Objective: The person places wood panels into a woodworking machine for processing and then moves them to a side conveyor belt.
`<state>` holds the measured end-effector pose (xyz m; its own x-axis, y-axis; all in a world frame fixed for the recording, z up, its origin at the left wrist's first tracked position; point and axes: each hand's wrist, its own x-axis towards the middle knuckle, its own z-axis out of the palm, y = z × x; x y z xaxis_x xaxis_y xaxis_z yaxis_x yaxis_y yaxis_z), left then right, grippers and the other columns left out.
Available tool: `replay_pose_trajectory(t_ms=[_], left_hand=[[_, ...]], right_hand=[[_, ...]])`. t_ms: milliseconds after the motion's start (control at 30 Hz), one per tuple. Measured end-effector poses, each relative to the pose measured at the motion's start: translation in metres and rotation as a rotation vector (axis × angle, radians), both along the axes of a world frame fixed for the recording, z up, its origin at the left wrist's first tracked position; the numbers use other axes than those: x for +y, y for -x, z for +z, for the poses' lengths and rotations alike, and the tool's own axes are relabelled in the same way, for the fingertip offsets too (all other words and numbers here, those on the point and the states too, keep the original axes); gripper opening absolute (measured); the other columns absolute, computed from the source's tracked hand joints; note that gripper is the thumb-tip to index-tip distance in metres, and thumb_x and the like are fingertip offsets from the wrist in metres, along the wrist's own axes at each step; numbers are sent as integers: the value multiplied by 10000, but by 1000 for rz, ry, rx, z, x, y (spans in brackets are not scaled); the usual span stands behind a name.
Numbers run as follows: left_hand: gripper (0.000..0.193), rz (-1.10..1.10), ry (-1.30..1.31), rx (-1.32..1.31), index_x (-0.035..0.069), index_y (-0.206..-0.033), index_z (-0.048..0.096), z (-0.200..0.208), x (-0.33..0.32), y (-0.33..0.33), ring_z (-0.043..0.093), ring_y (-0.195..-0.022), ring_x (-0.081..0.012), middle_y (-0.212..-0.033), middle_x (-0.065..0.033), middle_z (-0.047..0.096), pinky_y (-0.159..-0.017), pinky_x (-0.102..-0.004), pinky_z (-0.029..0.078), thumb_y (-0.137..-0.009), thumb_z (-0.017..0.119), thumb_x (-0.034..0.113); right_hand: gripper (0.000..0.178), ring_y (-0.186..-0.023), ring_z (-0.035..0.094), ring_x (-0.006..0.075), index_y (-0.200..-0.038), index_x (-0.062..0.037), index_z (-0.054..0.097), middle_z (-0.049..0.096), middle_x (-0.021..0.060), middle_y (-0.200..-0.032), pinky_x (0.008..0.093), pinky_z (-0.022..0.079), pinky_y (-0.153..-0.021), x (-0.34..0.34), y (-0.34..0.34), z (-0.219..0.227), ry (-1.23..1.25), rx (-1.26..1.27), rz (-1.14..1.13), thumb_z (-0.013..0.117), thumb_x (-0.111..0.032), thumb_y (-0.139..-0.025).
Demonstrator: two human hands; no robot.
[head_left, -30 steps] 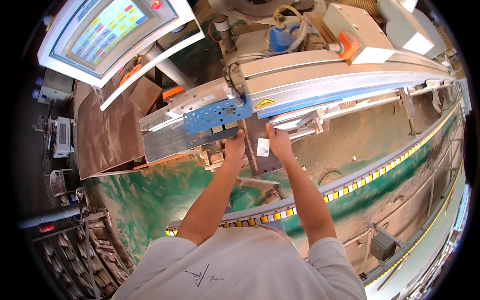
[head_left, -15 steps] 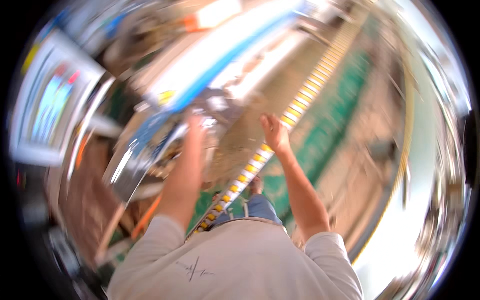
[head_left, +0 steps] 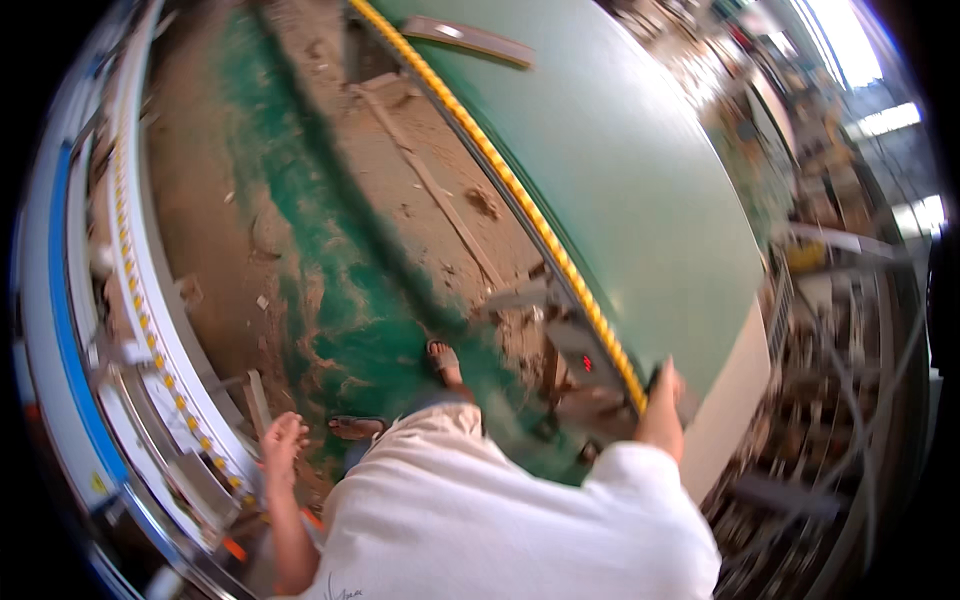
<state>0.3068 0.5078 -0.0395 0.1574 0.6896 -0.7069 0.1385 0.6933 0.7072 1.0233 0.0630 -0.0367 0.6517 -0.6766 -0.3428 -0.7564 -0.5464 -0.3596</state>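
Note:
My left hand [head_left: 284, 440] hangs low at the left, beside the machine with a strip of yellow rollers [head_left: 160, 360]. Its fingers curl loosely, a little apart, and nothing shows in them. On the other side, my right hand [head_left: 668, 388] is at the near corner of a green tabletop [head_left: 640, 200], by the end of its yellow edge strip [head_left: 520, 195]. The fingers close around a small dark thing there that I cannot make out; part of the hand is hidden and slightly blurred.
A flat narrow strip [head_left: 470, 40] lies on the far part of the tabletop. Wood scraps and a long thin slat [head_left: 430, 190] litter the dusty green floor [head_left: 350, 280]. A blue-edged machine [head_left: 75, 330] runs along the left. Racks of stacked pieces [head_left: 800, 420] stand at the right.
The view has swung to the right, from the roller machine toward the green tabletop. My hands, earlier both stretched forward, are now apart, the left low and the right at the tabletop corner.

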Motion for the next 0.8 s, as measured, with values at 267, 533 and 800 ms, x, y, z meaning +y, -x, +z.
replay_pose_trajectory(t_ms=[267, 533, 800], left_hand=[[292, -52, 29, 91, 28, -1185, 604, 21, 29, -148, 656, -837, -135, -1044, -77, 682, -687, -263, 543, -962, 619, 216], [573, -434, -6, -479, 18, -1396, 452, 78, 13, -349, 637, -1093, -228, -1294, -143, 604, -911, -364, 519, -983, 607, 384], [307, 656, -405, -197, 25, -1212, 544, 68, -9, -36, 638, -974, -162, -1106, -74, 646, -806, -331, 555, -959, 640, 170]], right_hand=[[567, -965, 626, 239, -1212, 34, 572, 631, 139, -1166, 387, 538, -858, -133, -28, -44, -329, -311, -178, 776, -304, -806], [898, -1248, 452, 350, -1467, -73, 311, 356, 205, -1435, 482, 469, -980, 241, 113, 96, -897, -248, 1377, 782, -56, -702], [750, -1192, 543, 377, -1415, -36, 419, 506, 265, -1343, 465, 461, -941, 478, 497, 115, -945, 75, 2538, 786, -247, -796]])
